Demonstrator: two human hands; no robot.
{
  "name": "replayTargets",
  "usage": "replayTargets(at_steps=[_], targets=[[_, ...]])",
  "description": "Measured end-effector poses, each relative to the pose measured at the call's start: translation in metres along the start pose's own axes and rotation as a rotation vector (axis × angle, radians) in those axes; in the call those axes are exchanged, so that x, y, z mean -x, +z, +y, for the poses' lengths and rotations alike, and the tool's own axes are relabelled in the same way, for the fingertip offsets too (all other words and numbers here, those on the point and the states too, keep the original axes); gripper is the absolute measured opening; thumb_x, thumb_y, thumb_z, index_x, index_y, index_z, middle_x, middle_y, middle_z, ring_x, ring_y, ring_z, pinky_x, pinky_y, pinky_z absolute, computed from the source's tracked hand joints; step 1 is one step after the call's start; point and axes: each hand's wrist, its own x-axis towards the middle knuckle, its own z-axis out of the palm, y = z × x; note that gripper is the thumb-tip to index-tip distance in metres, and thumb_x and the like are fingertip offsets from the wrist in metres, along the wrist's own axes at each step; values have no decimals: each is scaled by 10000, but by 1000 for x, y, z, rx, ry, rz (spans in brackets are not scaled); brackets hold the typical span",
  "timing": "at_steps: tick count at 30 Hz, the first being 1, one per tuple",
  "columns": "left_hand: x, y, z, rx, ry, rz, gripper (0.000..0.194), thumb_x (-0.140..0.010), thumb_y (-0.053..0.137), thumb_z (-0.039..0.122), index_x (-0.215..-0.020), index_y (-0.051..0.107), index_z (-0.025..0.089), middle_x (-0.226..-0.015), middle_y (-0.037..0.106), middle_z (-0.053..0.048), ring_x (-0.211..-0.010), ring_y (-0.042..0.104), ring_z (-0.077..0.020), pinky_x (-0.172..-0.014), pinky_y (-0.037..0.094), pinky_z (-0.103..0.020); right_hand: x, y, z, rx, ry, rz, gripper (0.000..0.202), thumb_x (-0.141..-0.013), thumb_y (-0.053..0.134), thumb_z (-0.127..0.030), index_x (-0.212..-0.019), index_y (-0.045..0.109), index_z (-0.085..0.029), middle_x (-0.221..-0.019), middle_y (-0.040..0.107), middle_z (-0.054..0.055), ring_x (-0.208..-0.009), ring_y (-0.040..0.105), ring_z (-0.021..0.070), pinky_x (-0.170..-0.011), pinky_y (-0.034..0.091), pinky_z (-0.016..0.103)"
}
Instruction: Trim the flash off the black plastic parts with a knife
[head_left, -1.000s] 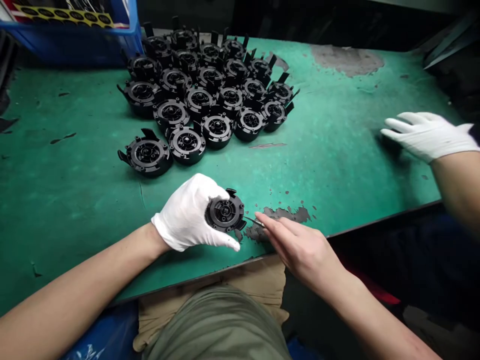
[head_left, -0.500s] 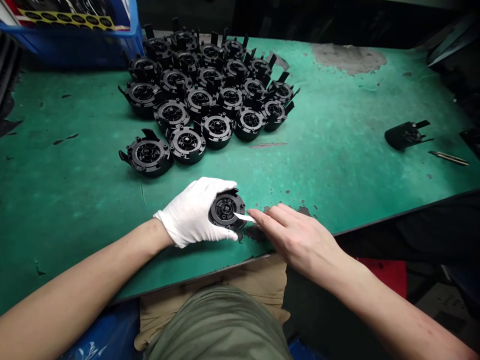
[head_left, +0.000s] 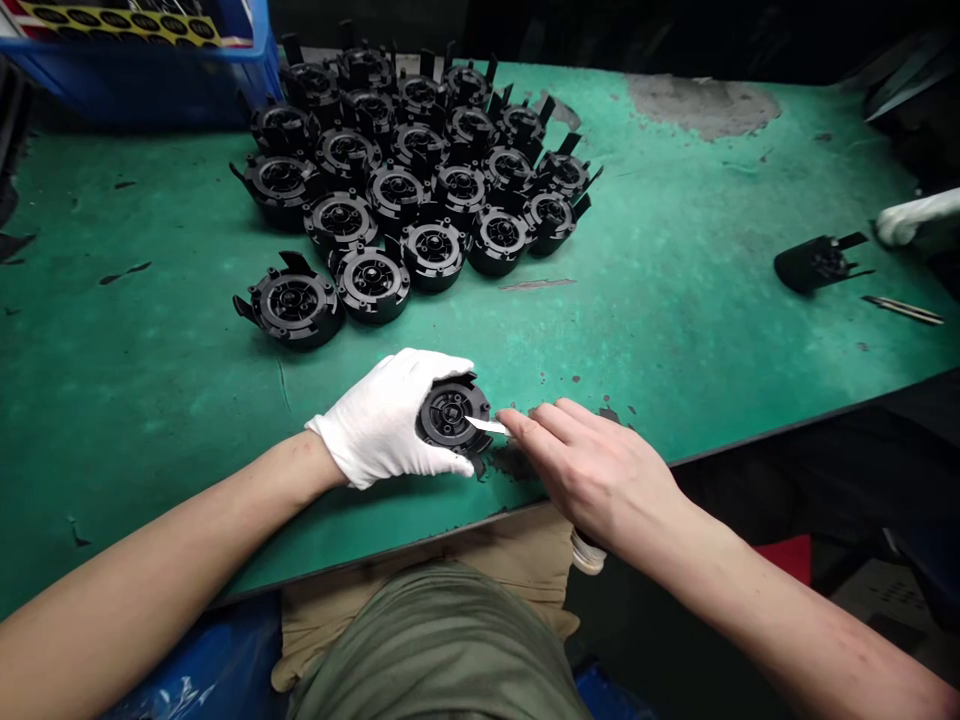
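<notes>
My left hand, in a white glove, wraps round the left side of a round black part near the table's front edge. The ringed face of that part points up. My bare right hand pinches a knife with a pale pointed blade; its tip lies over the part's face, right of the middle. Whether the tip touches the part cannot be told. Most of the handle is hidden in my fingers. Beyond my left hand stands another black part, beside a cluster of several similar ones.
A blue bin stands at the back left of the green table. A black part lies on its side at the right, near metal tweezers. Another person's gloved hand reaches in at the right edge.
The other person's gloved hand has come into view at the right. The view has shifted slightly. My hands keep nearly the same hold, with the blade still over the part.
</notes>
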Motion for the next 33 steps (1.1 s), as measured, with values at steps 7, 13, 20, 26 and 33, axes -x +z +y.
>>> replayTargets(at_steps=[7, 13, 20, 26, 33], targets=[[1, 0, -1, -1, 13, 7, 1066, -568, 1017, 695, -1422, 626, 190, -1383, 737, -171, -1270, 718, -388, -1156, 562, -535, -3, 0, -2, 51, 12, 7, 339, -1021, 538, -33, -1323, 667, -119, -828, 590, 39, -756, 460, 220, -670, 377, 366], [-1, 0, -1, 12, -13, -15, 1063, -571, 1001, 726, -1421, 635, 202, -1402, 729, -172, -1295, 708, -395, -1177, 546, -541, -5, 2, -2, 64, 18, 16, 379, -1020, 517, -15, -1360, 661, -101, -845, 608, 46, -762, 467, 226, -691, 388, 381], [-2, -3, -8, 124, -10, -119, 1065, -612, 1002, 684, -1495, 620, 226, -1452, 728, -162, -1338, 707, -385, -1189, 546, -533, 15, 13, 22, -184, 19, 123, 438, -1109, 487, -80, -1540, 519, -154, -1007, 732, 53, -849, 617, 189, -778, 496, 323], [4, -3, -16, 186, -7, -147, 1096, -648, 1009, 624, -1574, 556, 248, -1559, 664, -145, -1455, 640, -341, -1278, 481, -481, 16, 17, 38, -284, 40, 42, 336, -1161, 494, -293, -1466, 557, -168, -1029, 733, 55, -789, 704, 163, -661, 509, 284], [8, -3, -19, 200, 47, -152, 988, -758, 955, 599, -1591, 533, 275, -1668, 559, -143, -1533, 570, -319, -1309, 455, -473, -1, 19, 43, -64, -103, 16, 357, -1193, 388, -357, -1407, 597, -161, -954, 714, 42, -699, 668, 151, -583, 414, 290]])
